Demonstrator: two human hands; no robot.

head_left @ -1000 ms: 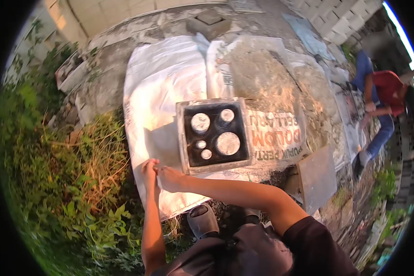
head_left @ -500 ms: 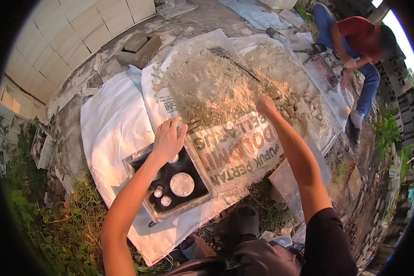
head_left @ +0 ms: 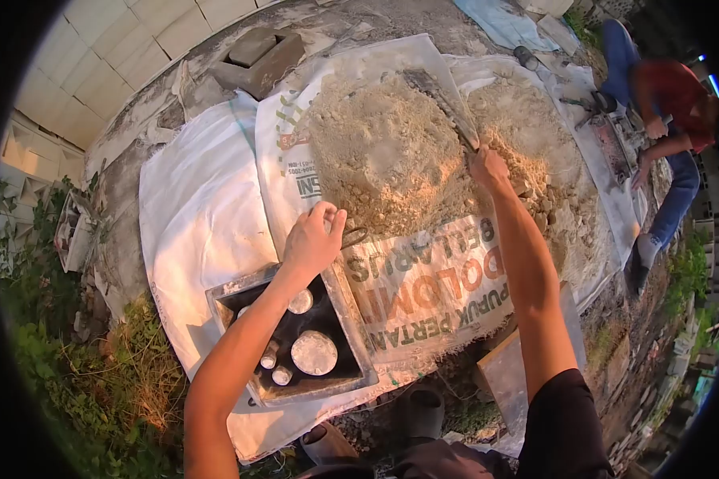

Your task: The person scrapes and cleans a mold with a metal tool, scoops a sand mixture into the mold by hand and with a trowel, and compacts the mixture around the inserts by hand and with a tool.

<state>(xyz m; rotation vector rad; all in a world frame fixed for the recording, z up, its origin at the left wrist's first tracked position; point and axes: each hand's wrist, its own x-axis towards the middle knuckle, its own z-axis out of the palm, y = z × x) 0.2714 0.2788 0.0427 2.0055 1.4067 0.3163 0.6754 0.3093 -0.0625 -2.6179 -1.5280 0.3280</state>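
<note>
My left hand (head_left: 315,241) is above the top edge of a square dark-lined mould box (head_left: 351,339), its fingers loosely curled and the thumb apart, with nothing visible between them. Beside it lies a small dark loop-shaped object (head_left: 356,236). Inside the box stand several round pale-topped cylinders, the largest (head_left: 314,353) near the right; my left forearm covers part of the box. My right hand (head_left: 490,169) is closed around the near end of a long dark tool (head_left: 447,106), whose far end rests on a heap of sandy powder (head_left: 379,152).
White sacks (head_left: 192,191) with printed letters lie under the box and powder. A hollow block (head_left: 260,60) sits at the back. Another person (head_left: 671,104) in a red shirt crouches at the right by a tray (head_left: 611,148). A flat board (head_left: 527,383) lies near my right arm.
Both hands were together left of the box, then moved apart. My right hand has reached up to the tool and closed on it; my left hand's fingers have curled. The view has shifted.
</note>
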